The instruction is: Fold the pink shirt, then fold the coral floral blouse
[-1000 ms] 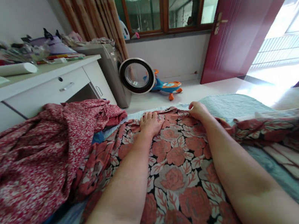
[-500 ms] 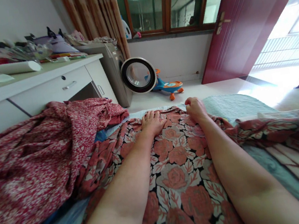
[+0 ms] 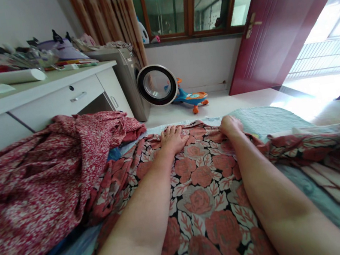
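A rose-patterned cloth (image 3: 202, 200) in red, cream and black lies spread over the bed in front of me. My left hand (image 3: 173, 138) rests flat on its far edge, fingers spread and pressing down. My right hand (image 3: 230, 126) sits a little to the right on the same far edge, fingers curled into the fabric. Both forearms stretch over the cloth. To the right the cloth bunches into folds (image 3: 320, 148).
A heap of red speckled fabric (image 3: 36, 184) fills the left of the bed. The teal bedsheet (image 3: 263, 118) shows at the far right. Beyond are a cluttered white desk (image 3: 53, 92), a washing machine (image 3: 131, 79) with its door open, a ride-on toy (image 3: 193, 97) and a dark red door (image 3: 272, 19).
My right hand has shifted slightly to the right along the far edge of the cloth. My left hand has stayed put.
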A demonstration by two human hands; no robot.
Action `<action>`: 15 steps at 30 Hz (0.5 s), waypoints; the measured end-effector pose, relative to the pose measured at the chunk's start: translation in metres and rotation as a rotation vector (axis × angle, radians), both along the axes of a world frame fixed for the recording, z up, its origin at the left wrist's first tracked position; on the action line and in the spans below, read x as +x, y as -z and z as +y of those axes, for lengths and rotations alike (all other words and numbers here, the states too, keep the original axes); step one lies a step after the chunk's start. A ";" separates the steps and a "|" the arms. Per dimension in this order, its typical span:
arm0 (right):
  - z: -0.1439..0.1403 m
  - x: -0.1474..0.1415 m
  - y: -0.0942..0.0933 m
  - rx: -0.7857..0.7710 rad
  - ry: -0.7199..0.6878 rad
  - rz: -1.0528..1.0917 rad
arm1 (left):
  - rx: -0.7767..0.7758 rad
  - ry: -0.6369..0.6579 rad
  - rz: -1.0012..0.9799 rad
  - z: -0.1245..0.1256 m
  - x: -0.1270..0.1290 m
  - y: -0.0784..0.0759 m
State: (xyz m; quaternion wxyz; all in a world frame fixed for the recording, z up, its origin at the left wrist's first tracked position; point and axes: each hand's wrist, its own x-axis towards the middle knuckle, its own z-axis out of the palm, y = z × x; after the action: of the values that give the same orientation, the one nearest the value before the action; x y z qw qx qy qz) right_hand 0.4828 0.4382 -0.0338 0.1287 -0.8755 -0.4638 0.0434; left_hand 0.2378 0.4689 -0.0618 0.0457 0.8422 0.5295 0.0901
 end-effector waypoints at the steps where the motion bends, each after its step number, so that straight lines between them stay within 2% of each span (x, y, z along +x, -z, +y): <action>1: 0.000 -0.001 -0.003 0.010 0.003 -0.017 | -0.002 0.008 -0.011 0.000 0.000 -0.002; 3: 0.001 -0.011 -0.007 0.094 -0.069 -0.028 | -0.008 0.024 -0.049 0.003 -0.002 -0.010; 5: 0.005 -0.028 -0.010 0.223 -0.230 0.017 | 0.010 0.011 -0.113 0.011 -0.010 -0.022; 7: 0.008 -0.049 -0.009 0.302 -0.412 0.103 | 0.057 -0.063 -0.174 0.022 -0.027 -0.038; 9: 0.010 -0.069 -0.003 0.325 -0.541 0.143 | 0.077 -0.192 -0.176 0.032 -0.048 -0.052; 11: 0.010 -0.084 0.005 0.320 -0.631 0.117 | 0.004 -0.303 -0.117 0.039 -0.070 -0.059; 15: 0.006 -0.091 0.021 0.220 -0.749 0.024 | -0.200 -0.270 -0.016 0.041 -0.094 -0.057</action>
State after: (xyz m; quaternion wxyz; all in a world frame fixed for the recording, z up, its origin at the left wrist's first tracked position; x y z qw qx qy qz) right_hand 0.3918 0.4447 -0.0552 0.2024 -0.6259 -0.7517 0.0477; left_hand 0.1437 0.5095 -0.0049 0.1210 0.7540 0.6438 0.0491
